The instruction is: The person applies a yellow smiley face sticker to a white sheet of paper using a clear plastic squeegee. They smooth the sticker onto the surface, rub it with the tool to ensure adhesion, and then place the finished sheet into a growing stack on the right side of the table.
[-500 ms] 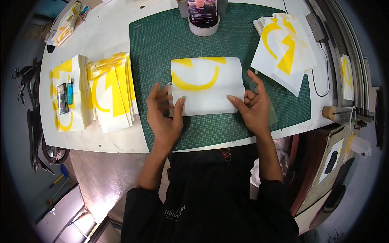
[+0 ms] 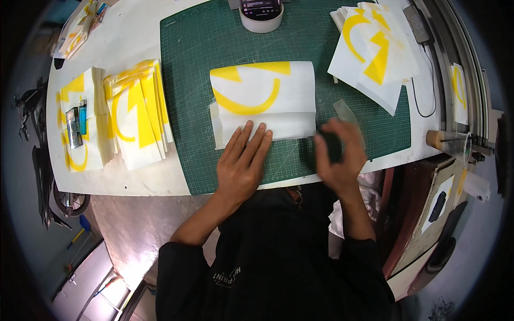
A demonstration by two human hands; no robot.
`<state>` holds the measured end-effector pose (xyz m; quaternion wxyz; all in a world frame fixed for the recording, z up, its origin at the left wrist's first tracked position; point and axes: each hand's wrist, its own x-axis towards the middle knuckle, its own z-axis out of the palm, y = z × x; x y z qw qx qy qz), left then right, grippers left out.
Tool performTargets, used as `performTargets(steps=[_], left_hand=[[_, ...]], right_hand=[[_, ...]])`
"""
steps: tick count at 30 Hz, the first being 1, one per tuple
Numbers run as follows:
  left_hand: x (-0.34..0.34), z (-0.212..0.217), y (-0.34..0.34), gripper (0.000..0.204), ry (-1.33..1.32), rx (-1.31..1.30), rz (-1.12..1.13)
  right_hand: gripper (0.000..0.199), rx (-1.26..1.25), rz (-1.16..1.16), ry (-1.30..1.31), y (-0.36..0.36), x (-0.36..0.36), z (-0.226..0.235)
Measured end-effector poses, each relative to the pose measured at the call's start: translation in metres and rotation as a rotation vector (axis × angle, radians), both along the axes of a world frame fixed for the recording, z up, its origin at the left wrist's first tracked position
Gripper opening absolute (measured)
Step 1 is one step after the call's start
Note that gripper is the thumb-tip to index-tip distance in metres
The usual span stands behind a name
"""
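A folded white paper sheet [image 2: 262,95] with yellow printed shapes lies on the green cutting mat [image 2: 201,37]. Across its near part runs a crease. My left hand [image 2: 241,166] presses flat there, fingers stretched out over the near edge. Off the sheet's near right corner is my right hand [image 2: 342,158], blurred by motion, with thumb and fingers apart in a curve and nothing visible between them. Beyond that hand, a clear plastic strip [image 2: 347,113] lies on the mat, partly covered by the fingers.
Stacks of folded yellow-and-white paper [image 2: 136,115] stand at left; a blue lighter [image 2: 82,117] rests on the outer one. More printed sheets [image 2: 369,53] lie far right. A phone [image 2: 261,8] stands at the back. A plastic cup [image 2: 450,142] is at the right edge.
My left hand has gone from holding the sheet's left side to lying flat on its near edge. My right hand has let go of the right side and moved slightly toward me.
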<state>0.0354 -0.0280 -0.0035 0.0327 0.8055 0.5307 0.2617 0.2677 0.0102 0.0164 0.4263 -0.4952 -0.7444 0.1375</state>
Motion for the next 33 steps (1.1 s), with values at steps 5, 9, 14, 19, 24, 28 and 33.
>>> performTargets(steps=[5,9,14,19,24,28,33], left_hand=[[-0.001,0.004,0.000,0.045,-0.005,0.001,-0.008],[-0.001,0.002,-0.004,0.049,-0.024,-0.010,0.007],[-0.003,0.004,-0.008,0.050,0.015,-0.038,0.009],[-0.006,0.010,-0.018,0.055,-0.028,-0.219,-0.007],[-0.026,0.009,-0.027,0.081,0.079,-0.379,0.006],[-0.049,0.011,-0.035,0.083,0.200,-0.363,0.100],[-0.063,0.016,-0.028,0.080,0.110,-0.413,0.063]], right_hand=[[0.036,0.079,0.230,-0.308,-0.008,-0.016,-0.006],[0.038,0.107,0.234,-0.358,-0.008,-0.016,-0.015],[0.035,0.081,0.239,-0.397,-0.013,-0.015,-0.018],[0.038,-0.021,0.234,-0.441,-0.022,-0.017,-0.015],[0.047,-0.139,0.270,-0.480,-0.028,-0.009,-0.013],[0.052,-0.154,0.250,-0.471,-0.032,-0.012,-0.019],[0.056,-0.161,0.177,-0.553,-0.044,-0.037,-0.010]])
